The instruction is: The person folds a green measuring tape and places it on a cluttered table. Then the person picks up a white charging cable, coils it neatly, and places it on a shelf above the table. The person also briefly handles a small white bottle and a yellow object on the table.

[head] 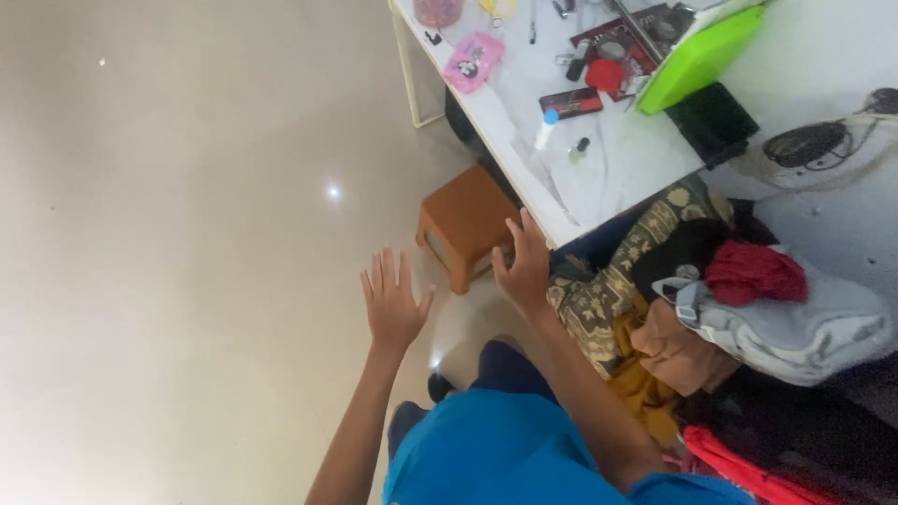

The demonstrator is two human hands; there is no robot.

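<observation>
- The left hand has its fingers spread wide and flat in the air above the pale floor, holding nothing.
- The right hand has loosely opened fingers, empty, reaching up beside the edge of the white counter, just by the small brown stool.
- The stool stands on the floor, partly tucked under the counter's edge, between the two hands and nearest the right one.
- On the counter lie a pink pouch, a small white bottle and a green tray.
- A heap of clothes lies to the right of the right arm.
</observation>
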